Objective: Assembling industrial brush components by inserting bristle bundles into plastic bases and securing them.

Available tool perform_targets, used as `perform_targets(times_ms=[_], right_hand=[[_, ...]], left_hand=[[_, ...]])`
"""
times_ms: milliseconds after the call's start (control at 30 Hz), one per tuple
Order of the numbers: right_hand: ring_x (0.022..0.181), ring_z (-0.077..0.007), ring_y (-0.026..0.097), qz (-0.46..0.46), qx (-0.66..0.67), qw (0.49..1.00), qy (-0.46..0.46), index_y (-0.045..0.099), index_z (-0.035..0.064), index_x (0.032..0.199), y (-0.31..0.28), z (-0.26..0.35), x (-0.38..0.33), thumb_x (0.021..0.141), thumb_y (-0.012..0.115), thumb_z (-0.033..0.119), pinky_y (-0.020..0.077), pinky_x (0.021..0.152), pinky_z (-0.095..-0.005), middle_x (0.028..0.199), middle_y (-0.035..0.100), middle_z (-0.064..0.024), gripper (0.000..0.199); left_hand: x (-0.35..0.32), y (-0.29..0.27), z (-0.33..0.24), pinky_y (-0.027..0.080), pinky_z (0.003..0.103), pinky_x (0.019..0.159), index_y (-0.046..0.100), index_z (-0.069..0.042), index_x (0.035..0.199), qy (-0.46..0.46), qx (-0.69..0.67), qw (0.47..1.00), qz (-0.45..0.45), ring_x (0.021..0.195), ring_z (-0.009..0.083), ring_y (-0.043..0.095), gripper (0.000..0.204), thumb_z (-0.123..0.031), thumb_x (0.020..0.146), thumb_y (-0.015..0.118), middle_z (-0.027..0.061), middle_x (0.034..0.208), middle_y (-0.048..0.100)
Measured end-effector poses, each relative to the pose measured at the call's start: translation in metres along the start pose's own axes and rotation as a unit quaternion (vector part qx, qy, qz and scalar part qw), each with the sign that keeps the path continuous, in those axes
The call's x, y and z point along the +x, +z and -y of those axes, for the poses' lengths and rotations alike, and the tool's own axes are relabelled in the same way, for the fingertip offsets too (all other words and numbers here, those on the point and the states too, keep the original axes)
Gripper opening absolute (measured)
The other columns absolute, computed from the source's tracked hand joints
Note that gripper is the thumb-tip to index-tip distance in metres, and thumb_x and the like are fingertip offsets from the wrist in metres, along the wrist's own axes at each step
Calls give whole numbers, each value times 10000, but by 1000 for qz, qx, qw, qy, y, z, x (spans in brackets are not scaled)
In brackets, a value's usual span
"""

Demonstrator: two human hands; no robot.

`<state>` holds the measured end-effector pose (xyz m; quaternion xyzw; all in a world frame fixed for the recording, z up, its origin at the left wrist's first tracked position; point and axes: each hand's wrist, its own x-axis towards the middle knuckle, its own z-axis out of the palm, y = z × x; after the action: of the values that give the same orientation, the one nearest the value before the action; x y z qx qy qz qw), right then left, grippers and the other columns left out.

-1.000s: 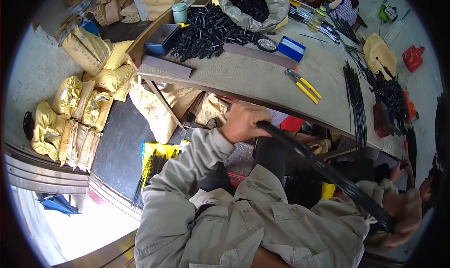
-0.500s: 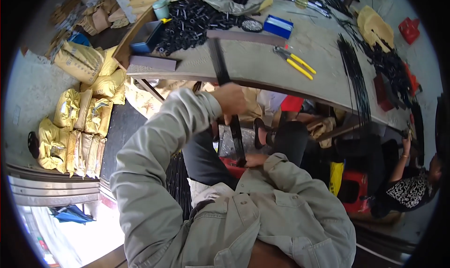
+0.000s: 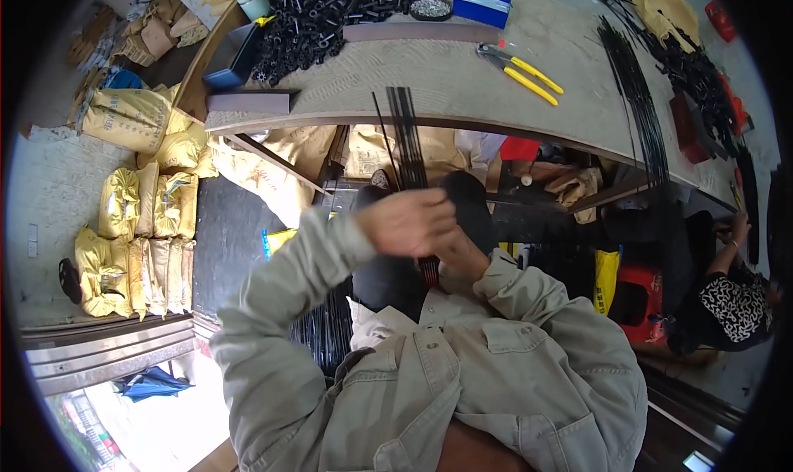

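Observation:
A bundle of thin black rods (image 3: pixel 405 137) stands up in front of my lap, its upper ends level with the table's front edge. One single rod (image 3: pixel 383 137) leans apart from it on the left. My left hand (image 3: pixel 409 222), slightly blurred, is closed across the bundle. Just beside and below it, my right hand (image 3: pixel 462 253) is closed at the same rods, its fingers partly covered by the left. Under the hands the bundle's lower part shows between my legs. More black rods (image 3: pixel 318 336) lie by my left thigh.
On the table (image 3: pixel 429 80) lie yellow-handled pincers (image 3: pixel 522 74), a heap of small black parts (image 3: pixel 310 26), a blue box (image 3: pixel 481 7) and a dish of small metal pieces (image 3: pixel 430 9). Yellow sacks (image 3: pixel 124 199) are stacked at left. A co-worker (image 3: pixel 735 298) sits at far right.
My left hand has come down and my right hand up, so they meet at the rods. The bundle's upper end is lower, with one rod apart. My view has shifted.

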<state>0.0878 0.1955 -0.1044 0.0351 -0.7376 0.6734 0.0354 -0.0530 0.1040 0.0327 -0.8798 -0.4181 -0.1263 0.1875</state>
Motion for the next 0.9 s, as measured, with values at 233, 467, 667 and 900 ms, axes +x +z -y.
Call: perform_targets(times_ms=[233, 467, 667, 900], right_hand=[[736, -261, 601, 154, -152, 971, 97, 533, -2, 1021, 17, 44, -3, 830, 522, 107, 467, 681, -316, 833, 597, -154, 220], [1086, -249, 525, 75, -254, 955, -137, 484, 41, 1191, -71, 162, 67, 807, 423, -44, 432, 851, -320, 1180, 532, -133, 399], [1062, -253, 537, 423, -70, 862, -271, 571, 45, 1100, -71, 213, 147, 851, 448, 79, 422, 888, -338, 1173, 550, -109, 280], [944, -249, 592, -83, -475, 865, -139, 549, 48, 1096, -197, 152, 342, 813, 529, 71, 459, 800, -333, 1037, 610, -122, 284]], left_hand=[[-28, -11, -80, 424, 249, 610, 585, 22, 892, -610, -385, 581, -376, 663, 113, 532, 329, -281, 902, 457, 60, 777, 584], [-2, 15, -76, 409, 253, 539, 534, 33, 866, -374, -613, 461, -520, 581, 143, 520, 436, -375, 924, 391, 108, 760, 561], [-12, 23, -44, 397, 247, 491, 476, 17, 928, -478, -586, 422, -501, 519, 138, 498, 344, -316, 931, 392, 97, 698, 536], [-19, 37, -30, 391, 213, 471, 471, 3, 955, -612, -554, 331, -457, 503, 111, 498, 213, -201, 937, 412, 63, 663, 528]])
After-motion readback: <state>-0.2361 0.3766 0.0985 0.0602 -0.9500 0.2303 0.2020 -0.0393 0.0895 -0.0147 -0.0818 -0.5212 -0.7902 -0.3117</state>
